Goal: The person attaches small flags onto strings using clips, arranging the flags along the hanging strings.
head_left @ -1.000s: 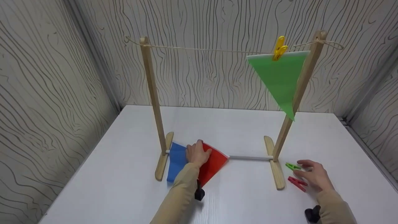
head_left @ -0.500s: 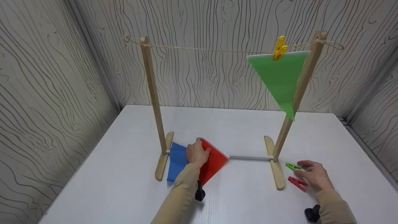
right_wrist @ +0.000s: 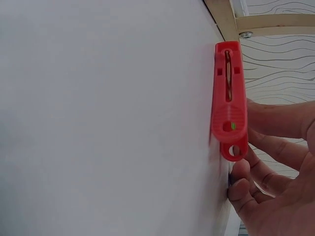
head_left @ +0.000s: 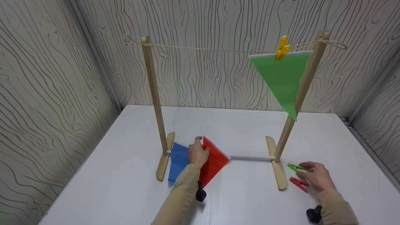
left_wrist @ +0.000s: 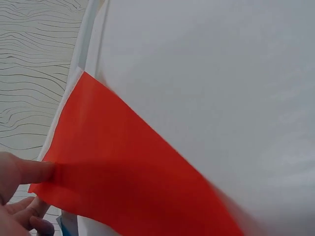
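In the head view, my left hand (head_left: 198, 154) pinches the upper left edge of a red triangular flag (head_left: 216, 162). The left wrist view shows the thumb on the front of that flag (left_wrist: 123, 162), other fingers behind. Partly under my left arm lies a blue flag (head_left: 178, 159). At the right, my right hand (head_left: 318, 177) rests on the table, thumb and index finger spread around the near end of a green clothespin (head_left: 293, 167). A red clothespin (head_left: 299, 183) lies just in front of it; in the right wrist view this red clothespin (right_wrist: 230, 93) hides most of the green one.
A wooden stand has a left post (head_left: 154, 97), a right post (head_left: 307, 81) and a white bottom rod (head_left: 251, 158). String (head_left: 200, 49) runs between the post tops. A green flag (head_left: 282, 78) hangs from it by a yellow clothespin (head_left: 282, 48).
My left hand has lifted the red flag's upper left corner slightly, so that its white-edged top tilts up more. My right hand and the clothespins have stayed put.
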### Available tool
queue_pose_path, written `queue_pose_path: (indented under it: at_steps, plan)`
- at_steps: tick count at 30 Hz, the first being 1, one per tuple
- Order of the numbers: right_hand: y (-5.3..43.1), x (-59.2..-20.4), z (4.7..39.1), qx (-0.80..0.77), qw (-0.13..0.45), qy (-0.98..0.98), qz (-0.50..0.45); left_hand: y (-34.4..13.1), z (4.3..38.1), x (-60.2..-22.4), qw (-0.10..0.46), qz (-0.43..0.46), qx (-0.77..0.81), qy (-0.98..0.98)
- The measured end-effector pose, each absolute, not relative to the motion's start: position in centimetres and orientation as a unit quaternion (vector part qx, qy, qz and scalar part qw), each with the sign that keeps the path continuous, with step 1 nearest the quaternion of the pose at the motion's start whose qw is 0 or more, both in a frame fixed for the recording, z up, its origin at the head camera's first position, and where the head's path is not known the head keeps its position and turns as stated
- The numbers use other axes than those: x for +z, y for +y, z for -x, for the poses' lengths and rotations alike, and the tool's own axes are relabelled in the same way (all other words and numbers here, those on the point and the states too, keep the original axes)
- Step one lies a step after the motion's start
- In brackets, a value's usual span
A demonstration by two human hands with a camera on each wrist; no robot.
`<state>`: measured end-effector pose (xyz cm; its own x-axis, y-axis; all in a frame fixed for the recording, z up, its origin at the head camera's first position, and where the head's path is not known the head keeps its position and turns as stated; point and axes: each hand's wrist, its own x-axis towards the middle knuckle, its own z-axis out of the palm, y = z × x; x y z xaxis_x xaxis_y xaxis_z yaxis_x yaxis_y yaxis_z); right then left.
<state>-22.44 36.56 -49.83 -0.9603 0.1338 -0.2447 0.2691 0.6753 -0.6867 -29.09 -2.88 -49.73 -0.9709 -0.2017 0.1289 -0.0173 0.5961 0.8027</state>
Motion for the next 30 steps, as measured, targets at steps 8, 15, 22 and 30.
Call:
queue_pose_path:
  at_steps: [8,15,22,30]
  plan:
    - [36.3,-49.7,22.5,-0.391,0.090,0.907,-0.131,-3.1,28.6,-49.0,0.065,-0.077,-0.502,-0.859]
    - [36.3,-49.7,22.6,-0.388,0.088,0.908,-0.131,-3.3,28.5,-48.7,0.056,-0.083,-0.530,-0.842]
    - [36.3,-49.6,22.7,-0.396,0.079,0.904,-0.140,-3.4,28.3,-48.0,0.037,-0.101,-0.572,-0.813]
    - [36.0,-49.8,22.4,-0.418,0.053,0.897,-0.134,-3.4,28.5,-47.6,0.014,-0.106,-0.635,-0.765]
